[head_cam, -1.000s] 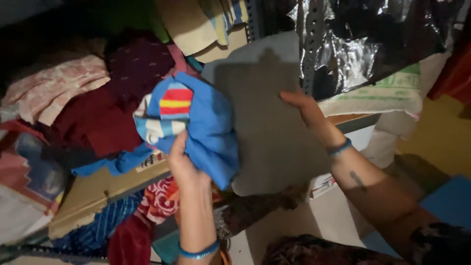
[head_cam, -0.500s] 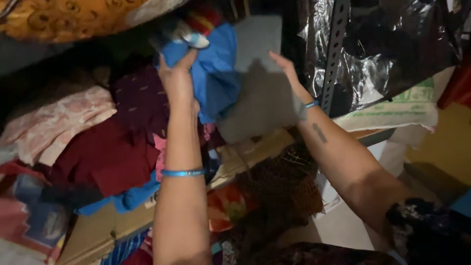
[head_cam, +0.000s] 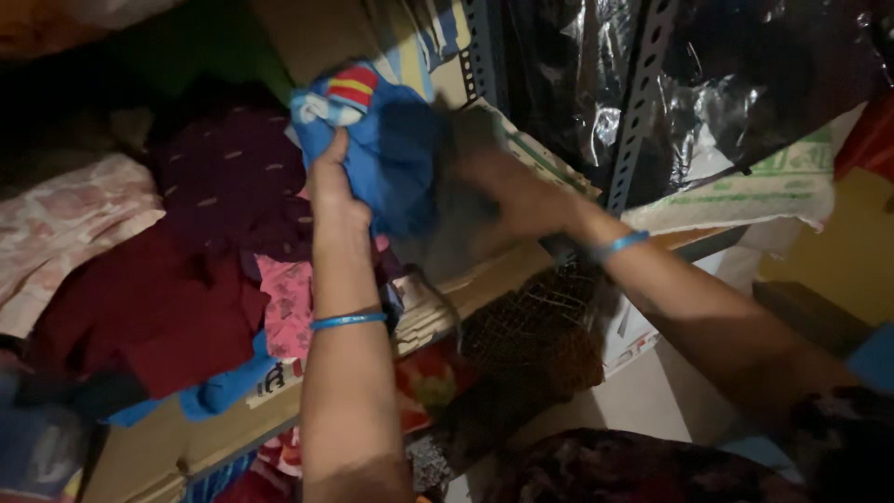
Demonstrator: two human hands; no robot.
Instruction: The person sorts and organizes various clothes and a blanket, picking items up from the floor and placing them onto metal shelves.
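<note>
Both hands had shifted left: the left hand [head_cam: 333,200] gripped the blue garment [head_cam: 386,149] above the shelf's clothes pile [head_cam: 186,270]; the blurred right hand [head_cam: 517,200] touched it, grip unclear. Not yet laid down.

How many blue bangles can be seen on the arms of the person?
2. One blue bangle is on the left forearm, below the left hand gripping the blue garment. The other bangle is on the right wrist. No others show.

Dim, warm light leaves the upper left of the frame nearly black, glare streaks the plastic sheet [head_cam: 745,84] at upper right, and motion blur smears the right hand [head_cam: 517,200].
</note>
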